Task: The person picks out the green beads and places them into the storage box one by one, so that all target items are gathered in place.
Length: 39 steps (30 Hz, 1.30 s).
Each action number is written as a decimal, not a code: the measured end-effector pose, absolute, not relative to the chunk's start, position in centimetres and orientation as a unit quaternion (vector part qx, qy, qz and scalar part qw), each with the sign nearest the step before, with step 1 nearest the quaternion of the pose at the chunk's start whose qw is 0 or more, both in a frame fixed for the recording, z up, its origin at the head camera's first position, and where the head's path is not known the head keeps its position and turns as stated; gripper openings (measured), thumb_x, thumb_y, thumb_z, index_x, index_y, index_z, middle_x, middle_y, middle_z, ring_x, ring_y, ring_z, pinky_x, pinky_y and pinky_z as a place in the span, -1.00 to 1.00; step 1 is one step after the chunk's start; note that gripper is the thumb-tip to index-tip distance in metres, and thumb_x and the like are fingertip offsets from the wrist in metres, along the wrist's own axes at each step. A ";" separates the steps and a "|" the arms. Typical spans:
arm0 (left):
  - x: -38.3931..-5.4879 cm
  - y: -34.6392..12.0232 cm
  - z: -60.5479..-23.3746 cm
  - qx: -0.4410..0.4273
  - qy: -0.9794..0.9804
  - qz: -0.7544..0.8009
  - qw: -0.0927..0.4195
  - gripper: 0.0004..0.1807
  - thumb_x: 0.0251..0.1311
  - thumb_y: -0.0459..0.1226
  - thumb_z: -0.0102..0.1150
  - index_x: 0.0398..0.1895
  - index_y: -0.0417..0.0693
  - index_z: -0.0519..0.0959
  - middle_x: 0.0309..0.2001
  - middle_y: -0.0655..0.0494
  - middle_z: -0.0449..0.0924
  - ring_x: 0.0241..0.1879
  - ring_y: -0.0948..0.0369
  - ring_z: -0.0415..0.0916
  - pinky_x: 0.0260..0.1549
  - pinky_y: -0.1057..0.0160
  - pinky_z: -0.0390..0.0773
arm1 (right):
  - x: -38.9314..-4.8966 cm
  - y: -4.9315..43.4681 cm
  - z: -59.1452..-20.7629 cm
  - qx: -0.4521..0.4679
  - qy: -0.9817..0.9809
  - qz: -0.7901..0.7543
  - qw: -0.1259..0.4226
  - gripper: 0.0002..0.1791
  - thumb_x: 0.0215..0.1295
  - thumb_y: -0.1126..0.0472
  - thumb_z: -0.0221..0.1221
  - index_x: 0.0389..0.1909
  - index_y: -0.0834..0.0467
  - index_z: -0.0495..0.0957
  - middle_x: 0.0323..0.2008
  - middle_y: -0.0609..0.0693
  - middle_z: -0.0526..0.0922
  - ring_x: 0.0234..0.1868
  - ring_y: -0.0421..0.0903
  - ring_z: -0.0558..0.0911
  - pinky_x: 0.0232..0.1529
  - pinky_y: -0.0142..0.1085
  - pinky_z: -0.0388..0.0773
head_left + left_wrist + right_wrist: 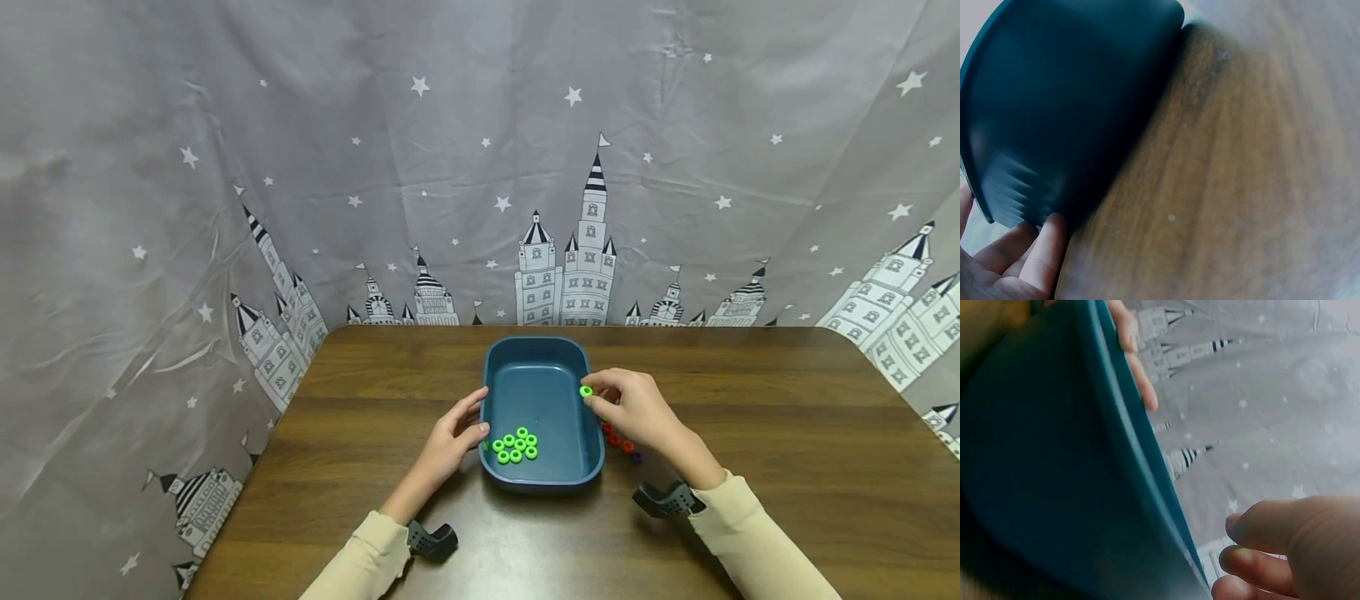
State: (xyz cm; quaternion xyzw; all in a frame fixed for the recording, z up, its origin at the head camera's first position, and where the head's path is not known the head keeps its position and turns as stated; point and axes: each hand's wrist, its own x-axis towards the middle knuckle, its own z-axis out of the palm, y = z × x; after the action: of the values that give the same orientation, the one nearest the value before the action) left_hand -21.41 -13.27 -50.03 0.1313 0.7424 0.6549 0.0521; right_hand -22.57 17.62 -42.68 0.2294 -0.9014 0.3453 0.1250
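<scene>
A dark blue plastic bin (542, 398) stands on the wooden table between my hands. Several bright green rings (521, 445) lie together in its near left part. Between thumb and fingertips, my right hand (633, 407) pinches one green ring (582, 392) above the bin's right rim. My left hand (448, 442) rests against the bin's left side with its fingers fairly straight; in the left wrist view its fingertips (1054, 228) touch the outer wall. Only a sliver of green shows at the pinched fingertips (1239, 556) in the right wrist view.
Just right of the bin, partly under my right hand, lie several red and orange rings (627, 447) and a purple one (637, 458). The wooden table (787, 433) runs back to a grey curtain (465, 167) printed with castles and stars. Each wrist wears a black band.
</scene>
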 end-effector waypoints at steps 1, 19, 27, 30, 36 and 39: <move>-21.4 -13.3 -50.1 0.133 0.742 0.655 0.054 -0.37 0.39 -0.37 0.11 0.53 -0.09 0.30 0.40 -0.39 0.38 0.29 -0.27 0.49 0.09 -0.03 0.68 | -22.6 17.2 -42.6 0.235 -0.899 0.348 0.125 -0.80 0.20 0.36 0.35 -0.14 0.24 0.75 -0.39 -0.01 0.75 -0.48 -0.28 0.58 -0.44 -0.42 0.55; -21.4 -13.4 -50.0 0.146 0.745 0.648 0.059 -0.36 0.40 -0.34 0.09 0.54 -0.14 0.25 0.41 -0.41 0.36 0.31 -0.29 0.47 0.10 -0.03 0.68 | -23.0 11.3 -42.9 0.320 -0.887 0.328 0.059 -0.78 0.23 0.30 0.31 -0.13 0.28 0.74 -0.34 0.02 0.77 -0.42 -0.28 0.58 -0.38 -0.46 0.54; -21.4 -13.4 -49.9 0.143 0.741 0.654 0.056 -0.36 0.40 -0.37 0.09 0.54 -0.13 0.27 0.40 -0.39 0.38 0.31 -0.28 0.47 0.10 -0.01 0.68 | -23.0 10.4 -43.8 0.322 -0.892 0.318 0.018 -0.78 0.22 0.31 0.31 -0.13 0.28 0.73 -0.38 -0.01 0.77 -0.42 -0.31 0.58 -0.39 -0.49 0.50; -21.3 -13.4 -49.9 0.140 0.741 0.655 0.055 -0.37 0.39 -0.38 0.09 0.53 -0.12 0.28 0.40 -0.39 0.38 0.30 -0.28 0.48 0.09 0.00 0.69 | -23.2 10.3 -44.2 0.324 -0.893 0.312 0.017 -0.79 0.20 0.32 0.31 -0.15 0.28 0.74 -0.39 -0.02 0.77 -0.39 -0.29 0.62 -0.37 -0.48 0.52; -21.3 -13.4 -49.8 0.138 0.741 0.655 0.055 -0.37 0.40 -0.37 0.08 0.53 -0.11 0.28 0.40 -0.38 0.39 0.32 -0.28 0.46 0.10 -0.02 0.68 | -23.5 10.0 -44.5 0.326 -0.894 0.306 0.023 -0.80 0.17 0.33 0.32 -0.18 0.28 0.74 -0.40 0.00 0.78 -0.38 -0.24 0.66 -0.38 -0.45 0.53; -21.3 -13.3 -49.8 0.138 0.741 0.654 0.057 -0.37 0.40 -0.37 0.09 0.53 -0.11 0.28 0.40 -0.38 0.39 0.32 -0.27 0.46 0.11 -0.04 0.67 | -23.6 9.9 -44.5 0.314 -0.901 0.299 0.009 -0.79 0.18 0.34 0.32 -0.16 0.29 0.74 -0.38 0.01 0.78 -0.37 -0.23 0.66 -0.38 -0.44 0.53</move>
State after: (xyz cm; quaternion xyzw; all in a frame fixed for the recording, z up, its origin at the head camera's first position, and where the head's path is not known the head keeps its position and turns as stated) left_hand -21.35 -13.34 -49.83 0.1381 0.7415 0.6541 0.0569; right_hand -23.56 9.89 -44.48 0.3144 -0.9008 0.2992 0.0089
